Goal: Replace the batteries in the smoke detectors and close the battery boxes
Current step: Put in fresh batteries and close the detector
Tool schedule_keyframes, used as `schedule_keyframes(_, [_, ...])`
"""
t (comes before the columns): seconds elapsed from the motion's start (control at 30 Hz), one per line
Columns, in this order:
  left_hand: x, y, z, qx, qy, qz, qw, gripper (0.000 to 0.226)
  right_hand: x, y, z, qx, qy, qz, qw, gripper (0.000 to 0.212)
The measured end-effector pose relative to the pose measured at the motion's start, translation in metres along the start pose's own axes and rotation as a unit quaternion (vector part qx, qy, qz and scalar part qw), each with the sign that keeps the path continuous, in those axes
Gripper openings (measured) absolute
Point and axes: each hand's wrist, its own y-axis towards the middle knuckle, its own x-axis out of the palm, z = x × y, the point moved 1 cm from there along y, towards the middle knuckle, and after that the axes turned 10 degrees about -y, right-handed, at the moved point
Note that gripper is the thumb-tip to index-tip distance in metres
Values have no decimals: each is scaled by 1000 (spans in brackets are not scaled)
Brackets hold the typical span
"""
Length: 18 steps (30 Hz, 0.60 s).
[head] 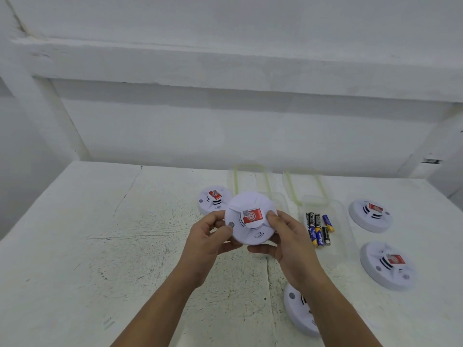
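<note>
While between left hand (208, 240) and right hand (285, 242), smoke detector (250, 204) above table (100, 221).

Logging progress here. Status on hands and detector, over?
Left hand and right hand both grip the smoke detector, red label up. Batteries lie in the clear tray. Nothing blocks the hands.

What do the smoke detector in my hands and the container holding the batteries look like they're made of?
The smoke detector looks like matte white moulded plastic: a smooth, even surface with crisp ridges. The container seems to be thin, clear plastic, since the table shows through its walls.
</note>
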Motion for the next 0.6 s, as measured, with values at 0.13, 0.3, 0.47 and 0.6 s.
schedule_keyframes(0.13, [2,2,0,-1,3,3,1000,26,-2,1,2,3,9,6,1000,19])
schedule_keyframes(0.3, [3,3,-1,-3,11,5,1000,27,-5,3,5,9,12,12,1000,19])
schedule_keyframes(0.47, [7,5,-4,-8,9,12,1000,26,-9,5,5,15,17,5,1000,19])
schedule_keyframes(0.6, [15,7,-4,-6,2,15,1000,35,-17,9,3,13,15,-7,1000,20])
